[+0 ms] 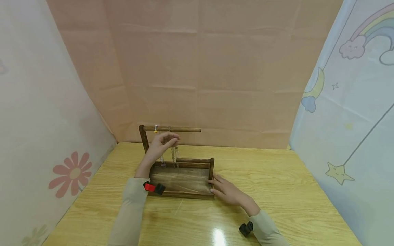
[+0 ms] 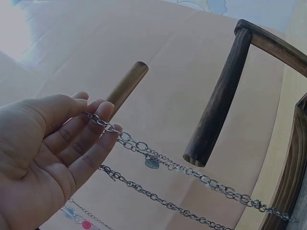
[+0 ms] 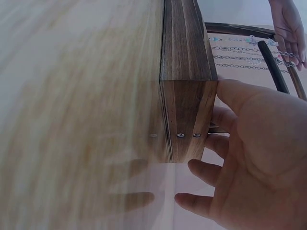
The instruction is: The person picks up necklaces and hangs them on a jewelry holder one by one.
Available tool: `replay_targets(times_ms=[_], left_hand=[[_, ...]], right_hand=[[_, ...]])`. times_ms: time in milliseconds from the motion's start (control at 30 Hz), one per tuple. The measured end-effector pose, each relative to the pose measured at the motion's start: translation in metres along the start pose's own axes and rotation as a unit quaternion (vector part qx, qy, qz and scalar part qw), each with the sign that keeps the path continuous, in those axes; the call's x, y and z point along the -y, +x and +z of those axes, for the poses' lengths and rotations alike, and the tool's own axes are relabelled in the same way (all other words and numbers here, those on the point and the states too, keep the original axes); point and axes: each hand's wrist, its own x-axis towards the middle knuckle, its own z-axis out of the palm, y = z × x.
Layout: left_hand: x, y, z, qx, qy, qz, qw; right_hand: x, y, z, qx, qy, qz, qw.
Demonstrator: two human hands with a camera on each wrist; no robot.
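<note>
A dark wooden jewelry stand (image 1: pixel 181 194) has a shallow tray below and a horizontal rod (image 1: pixel 187 130) above. My left hand (image 1: pixel 161 145) is just below the rod, pinching the end links of a silver chain (image 2: pixel 139 145) between thumb and fingers. That chain hangs down toward the tray, and a small heart-shaped charm (image 2: pixel 152 162) shows beside it. A second silver chain (image 2: pixel 148 194) and a beaded strand (image 2: pixel 86 224) hang close by. At the tray's right end, my right hand (image 1: pixel 229 192) rests its thumb and fingertips along the rim, the lower fingers spread.
The stand sits on a light wooden table (image 1: pixel 264 177). Behind it rises a creased tan backdrop (image 1: pixel 231 85). Patterned white sheets (image 1: pixel 347 136) flank the table on both sides.
</note>
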Motion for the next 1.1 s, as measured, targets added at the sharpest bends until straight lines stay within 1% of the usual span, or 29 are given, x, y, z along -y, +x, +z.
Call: replay_targets(times_ms=[167,233,500,733,867,933,1100], left_hand=[[-0.017,0.000,0.005,0.002,0.004,-0.016,0.9999],[-0.019,0.001,0.006,0.002,0.008,-0.022,0.9997],[0.003,0.010,0.008,0.002,0.010,-0.018,0.9998],[0.008,0.014,0.012,0.007,0.008,-0.010,0.9999],[0.008,0.017,0.014,0.011,0.011,-0.021,0.9997],[0.005,0.018,0.016,0.014,0.008,-0.027,0.9995],[-0.016,0.016,0.021,0.022,0.013,-0.033,0.9991]], right_hand=[[0.001,0.000,-0.001,0.002,0.001,-0.005,1.000],[0.001,0.000,-0.001,0.001,0.001,-0.006,1.000],[0.000,0.000,0.001,-0.002,0.003,-0.005,1.000],[0.001,0.001,0.001,-0.003,0.001,-0.007,1.000],[0.001,0.001,0.001,-0.004,0.004,-0.003,1.000],[0.001,0.000,0.001,-0.004,0.004,-0.003,1.000],[0.000,0.001,0.001,-0.005,0.005,-0.007,1.000]])
